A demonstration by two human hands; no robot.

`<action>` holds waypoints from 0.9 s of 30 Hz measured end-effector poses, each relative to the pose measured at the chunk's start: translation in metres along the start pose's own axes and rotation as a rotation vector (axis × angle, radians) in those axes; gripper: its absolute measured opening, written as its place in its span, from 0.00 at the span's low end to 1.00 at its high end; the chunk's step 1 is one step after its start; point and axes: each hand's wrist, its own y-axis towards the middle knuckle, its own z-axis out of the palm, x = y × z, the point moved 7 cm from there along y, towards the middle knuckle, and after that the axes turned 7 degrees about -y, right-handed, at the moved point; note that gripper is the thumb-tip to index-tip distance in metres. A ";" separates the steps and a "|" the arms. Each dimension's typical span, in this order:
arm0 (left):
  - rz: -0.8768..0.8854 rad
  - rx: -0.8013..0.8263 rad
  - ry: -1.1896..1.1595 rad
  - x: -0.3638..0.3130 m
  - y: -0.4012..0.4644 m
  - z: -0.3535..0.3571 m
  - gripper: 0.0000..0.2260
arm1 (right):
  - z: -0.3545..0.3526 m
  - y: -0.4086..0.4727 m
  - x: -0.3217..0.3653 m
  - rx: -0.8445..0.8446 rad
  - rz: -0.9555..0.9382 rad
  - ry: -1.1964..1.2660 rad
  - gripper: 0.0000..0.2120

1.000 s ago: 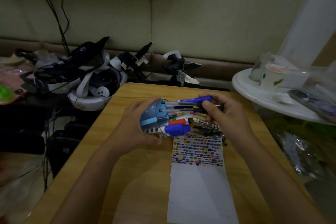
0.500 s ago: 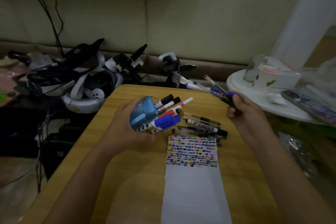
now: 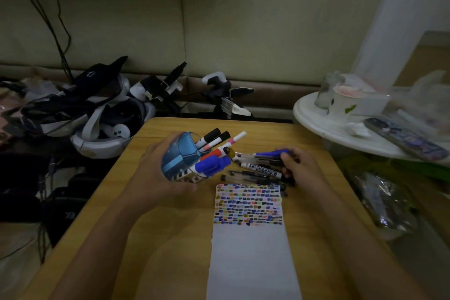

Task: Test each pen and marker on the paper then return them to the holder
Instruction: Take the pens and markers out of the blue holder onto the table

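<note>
My left hand (image 3: 155,178) grips the blue pen holder (image 3: 181,156), tipped so its mouth points right. Several markers (image 3: 214,146) stick out of it, among them a blue-capped one and a red one. My right hand (image 3: 302,168) grips a bundle of pens (image 3: 270,154), the top one blue, low over the wooden table (image 3: 170,238). More pens and a black-and-white marker (image 3: 261,170) lie on the table beside that hand. A long strip of white paper (image 3: 250,256) lies in front of me, its upper part covered with coloured test marks.
Headsets, straps and controllers (image 3: 102,114) are piled past the table's left rear corner. A round white side table (image 3: 341,126) at the right carries a cup, a jar and a remote. Plastic wrapping (image 3: 382,200) lies off the right edge.
My right hand pulled a bundle of pens out of the holder, lifted it up to the right, then brought it down to the loose pens on the table. The holder stayed tipped in my left hand.
</note>
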 end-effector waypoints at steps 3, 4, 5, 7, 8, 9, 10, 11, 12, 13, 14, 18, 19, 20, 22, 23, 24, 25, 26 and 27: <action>0.003 0.002 0.001 0.001 0.000 0.000 0.50 | 0.003 -0.001 0.004 -0.012 -0.053 0.006 0.09; 0.004 0.004 0.007 0.001 0.001 0.000 0.50 | 0.003 -0.001 0.005 -0.010 -0.078 0.001 0.09; 0.007 0.007 0.011 0.001 0.001 0.000 0.50 | 0.005 -0.001 0.005 -0.007 -0.100 -0.016 0.09; 0.015 0.015 0.015 0.000 0.001 0.000 0.50 | 0.009 -0.002 0.005 0.008 -0.137 -0.060 0.09; 0.015 0.017 0.015 0.000 0.001 0.000 0.51 | 0.011 -0.002 0.004 0.010 -0.156 -0.087 0.09; 0.014 0.019 0.014 0.000 0.000 0.000 0.51 | 0.012 -0.002 0.004 0.005 -0.180 -0.122 0.09; 0.013 0.022 0.010 0.000 0.001 0.000 0.51 | 0.013 -0.001 0.005 0.000 -0.207 -0.157 0.09; 0.011 0.025 -0.002 0.001 0.001 0.000 0.50 | 0.014 -0.001 0.005 -0.003 -0.235 -0.181 0.09; 0.008 0.028 -0.020 0.001 0.001 0.000 0.50 | 0.014 -0.001 0.006 -0.008 -0.258 -0.197 0.09; 0.007 0.029 -0.034 0.001 0.001 0.000 0.50 | 0.015 -0.001 0.006 -0.014 -0.275 -0.216 0.09; 0.008 0.029 -0.041 0.001 0.002 0.000 0.50 | 0.015 -0.001 0.006 -0.020 -0.288 -0.242 0.10; 0.010 0.023 -0.039 0.001 0.001 0.000 0.50 | 0.021 -0.002 0.003 -0.030 -0.354 -0.362 0.11; 0.013 0.025 -0.030 0.000 0.001 0.000 0.51 | 0.022 -0.002 0.002 -0.038 -0.367 -0.388 0.11; 0.015 0.023 -0.017 -0.001 0.001 0.000 0.51 | 0.023 -0.002 0.001 -0.048 -0.377 -0.410 0.11; 0.021 0.020 -0.004 -0.003 0.000 0.000 0.51 | 0.023 -0.003 0.000 -0.068 -0.389 -0.427 0.11; 0.023 0.018 -0.004 -0.005 -0.001 0.000 0.50 | 0.023 -0.004 0.000 -0.078 -0.391 -0.416 0.11; 0.027 0.017 -0.003 -0.006 -0.002 0.000 0.50 | 0.021 -0.004 0.000 -0.084 -0.384 -0.398 0.10; 0.030 0.019 -0.002 -0.007 -0.003 0.001 0.50 | 0.020 -0.004 0.000 -0.090 -0.371 -0.382 0.10; 0.029 0.021 -0.002 -0.008 -0.003 0.001 0.50 | 0.018 -0.004 0.000 -0.096 -0.357 -0.374 0.10; 0.029 0.021 -0.001 -0.008 -0.003 0.001 0.50 | 0.016 -0.003 -0.001 -0.105 -0.346 -0.373 0.10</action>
